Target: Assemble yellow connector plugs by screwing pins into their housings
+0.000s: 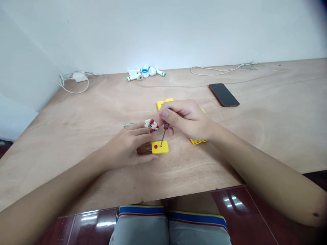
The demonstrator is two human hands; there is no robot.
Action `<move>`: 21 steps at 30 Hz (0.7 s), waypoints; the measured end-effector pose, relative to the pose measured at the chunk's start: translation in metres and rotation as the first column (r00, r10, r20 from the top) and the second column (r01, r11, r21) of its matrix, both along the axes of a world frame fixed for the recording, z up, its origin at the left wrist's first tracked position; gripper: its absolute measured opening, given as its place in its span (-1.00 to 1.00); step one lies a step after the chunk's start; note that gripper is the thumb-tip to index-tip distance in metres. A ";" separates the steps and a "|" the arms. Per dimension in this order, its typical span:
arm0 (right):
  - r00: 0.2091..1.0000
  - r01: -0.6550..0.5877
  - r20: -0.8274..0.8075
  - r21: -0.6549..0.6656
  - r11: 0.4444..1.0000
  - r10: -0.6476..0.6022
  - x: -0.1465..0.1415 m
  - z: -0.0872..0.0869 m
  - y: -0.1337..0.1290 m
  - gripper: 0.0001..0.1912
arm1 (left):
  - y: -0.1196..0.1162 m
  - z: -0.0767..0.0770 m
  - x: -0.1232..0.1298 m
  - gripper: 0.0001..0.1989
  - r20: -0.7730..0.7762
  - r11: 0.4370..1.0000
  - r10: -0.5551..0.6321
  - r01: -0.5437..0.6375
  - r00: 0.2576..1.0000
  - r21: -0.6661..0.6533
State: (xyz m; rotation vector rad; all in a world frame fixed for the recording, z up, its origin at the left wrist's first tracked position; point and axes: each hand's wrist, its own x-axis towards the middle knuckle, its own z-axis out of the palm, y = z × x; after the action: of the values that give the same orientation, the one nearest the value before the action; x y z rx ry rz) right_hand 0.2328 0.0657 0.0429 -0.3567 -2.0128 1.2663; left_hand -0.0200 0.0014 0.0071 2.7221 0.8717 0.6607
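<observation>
- Right hand (187, 119): grip closed on a slim red-handled steel screwdriver (166, 126), tip touching a flat yellow plastic block (160, 147) on the pale wooden counter (63, 136).
- Left hand (122, 146): grip loosely curled at the block's edge, hold unclear, just beside small white-and-red plastic parts (151, 125).

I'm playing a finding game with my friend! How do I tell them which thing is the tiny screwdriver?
Look at the big wooden table, then the yellow block with a red dot near its middle. Above it, the person's right hand pinches a small screwdriver. Only this thin metal rod has a red handle, and its tip points down at the block.
</observation>
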 end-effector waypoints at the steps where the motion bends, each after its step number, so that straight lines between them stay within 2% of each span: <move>1: 1.000 -0.002 0.004 0.002 1.000 0.002 0.000 0.000 0.000 -0.53 | 0.000 0.000 0.000 -0.73 0.002 1.000 -0.001 0.001 1.000 0.000; 21: 0.997 0.059 0.034 0.110 0.992 -0.063 0.001 0.005 -0.002 -0.44 | -0.001 0.003 0.000 -0.71 0.005 1.000 -0.013 0.013 1.000 -0.009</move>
State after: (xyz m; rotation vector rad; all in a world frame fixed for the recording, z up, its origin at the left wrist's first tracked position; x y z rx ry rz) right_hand 0.2335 0.0638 0.0482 -0.3887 -2.0773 1.1146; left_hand -0.0204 0.0007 0.0099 2.7150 0.8531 0.6587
